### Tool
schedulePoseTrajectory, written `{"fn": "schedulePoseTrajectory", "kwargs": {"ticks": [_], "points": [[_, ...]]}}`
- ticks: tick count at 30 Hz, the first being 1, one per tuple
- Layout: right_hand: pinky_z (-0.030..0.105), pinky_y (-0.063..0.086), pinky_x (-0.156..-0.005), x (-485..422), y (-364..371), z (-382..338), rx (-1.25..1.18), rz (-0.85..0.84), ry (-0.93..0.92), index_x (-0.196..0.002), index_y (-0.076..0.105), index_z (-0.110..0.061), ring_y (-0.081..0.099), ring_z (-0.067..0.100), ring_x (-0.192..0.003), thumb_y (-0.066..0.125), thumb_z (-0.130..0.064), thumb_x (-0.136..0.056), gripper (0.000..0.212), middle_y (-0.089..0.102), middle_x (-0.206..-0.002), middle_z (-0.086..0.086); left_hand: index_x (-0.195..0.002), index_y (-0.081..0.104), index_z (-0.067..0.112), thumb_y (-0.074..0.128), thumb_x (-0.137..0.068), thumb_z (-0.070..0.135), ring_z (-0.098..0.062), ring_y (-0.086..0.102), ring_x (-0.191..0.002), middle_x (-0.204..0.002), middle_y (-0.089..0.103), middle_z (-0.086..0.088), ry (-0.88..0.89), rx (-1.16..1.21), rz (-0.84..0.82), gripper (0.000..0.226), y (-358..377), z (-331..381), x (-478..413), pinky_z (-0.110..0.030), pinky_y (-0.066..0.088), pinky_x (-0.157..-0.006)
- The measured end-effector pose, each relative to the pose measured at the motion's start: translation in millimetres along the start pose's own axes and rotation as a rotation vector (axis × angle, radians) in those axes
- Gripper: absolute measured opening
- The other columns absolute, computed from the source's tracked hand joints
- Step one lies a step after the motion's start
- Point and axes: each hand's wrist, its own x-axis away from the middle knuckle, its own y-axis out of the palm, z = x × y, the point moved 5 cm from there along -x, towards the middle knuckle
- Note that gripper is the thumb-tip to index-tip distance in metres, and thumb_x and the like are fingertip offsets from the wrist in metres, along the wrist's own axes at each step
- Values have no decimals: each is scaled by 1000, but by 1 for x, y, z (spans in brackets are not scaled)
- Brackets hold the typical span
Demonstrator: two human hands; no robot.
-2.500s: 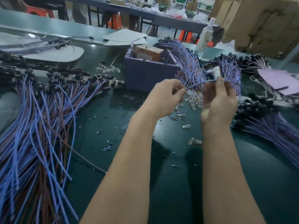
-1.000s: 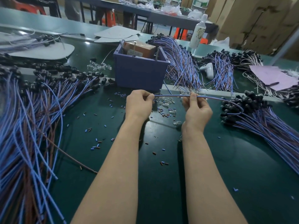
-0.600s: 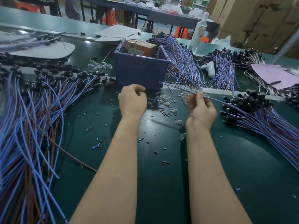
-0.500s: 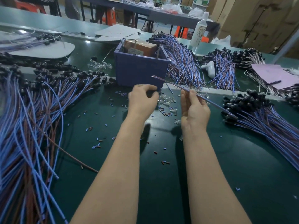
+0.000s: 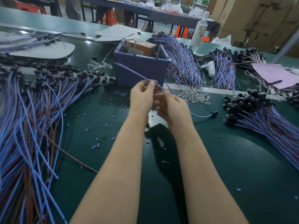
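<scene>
Wire lead [image 5: 134,73]: light, limp, probably slick. Sits above bench [image 5: 226,159], just near of purple bin [image 5: 153,70]. Pinched by left hand [image 5: 142,97], enclosed by curled right hand [image 5: 173,107]. Best taken close to far-left free tip.

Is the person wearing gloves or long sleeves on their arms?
No. The left hand and right hand are bare, with no gloves, and no rings show. The left forearm and right forearm are bare too: no sleeves, watch or bracelet in view.
</scene>
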Motion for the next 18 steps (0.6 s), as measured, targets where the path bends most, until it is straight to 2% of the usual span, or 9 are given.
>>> {"fn": "schedulePoseTrajectory", "kwargs": {"ticks": [2,4,5,6,8,10,15,18], "points": [[22,42,-51,5,-5,-16,240,114,-304,-74,66,-9,49,8,-51,49,-25,-98,33,56,-56,-4,-81,60,16,48,-98,12,-7,58,-64,-74,63,1,19,-10,71,21,-7,-2,-3,-20,48,-63],[28,47,-69,12,-8,-29,468,250,-569,-86,69,-10,56,12,-69,51,-23,-96,24,62,-73,-4,-85,61,14,48,-98,12,-7,57,-68,-75,62,1,32,-20,112,19,-11,-4,-4,-19,45,-65],[30,47,-80,14,-8,-30,566,267,-610,-95,69,-9,59,15,-83,52,-21,-96,21,66,-86,-1,-87,61,13,48,-98,12,-7,56,-68,-75,61,1,38,-26,116,18,-11,-5,-5,-18,45,-65],[31,44,-88,12,-7,-27,650,242,-592,-104,68,-9,59,18,-94,52,-20,-96,22,67,-97,2,-89,62,11,48,-98,12,-7,57,-68,-75,61,1,45,-31,112,17,-10,-6,-5,-18,44,-64],[30,43,-90,4,-7,-16,721,131,-469,-110,67,-8,60,21,-98,51,-19,-96,23,69,-104,7,-92,63,10,49,-98,12,-6,58,-68,-77,63,1,56,-38,97,16,-8,-7,-5,-15,45,-62],[32,46,-82,2,-6,-10,728,80,-418,-103,69,-7,62,23,-88,51,-16,-96,21,70,-95,8,-93,64,9,51,-97,12,-5,59,-67,-76,64,2,71,-44,80,14,-5,-6,-5,-14,46,-61],[28,45,-74,0,-9,-10,605,143,-411,-97,69,-7,61,20,-79,51,-14,-95,19,68,-85,6,-97,67,8,57,-94,15,-3,59,-67,-77,64,2,86,-179,-77,13,5,-10,-2,-12,46,-61],[24,50,-72,0,-11,-8,502,167,-396,-90,65,-16,65,16,-74,53,-13,-95,13,67,-79,0,-89,66,12,57,-93,12,5,60,-59,-76,65,4,88,-181,-160,10,10,-10,2,-10,46,-55]]}}
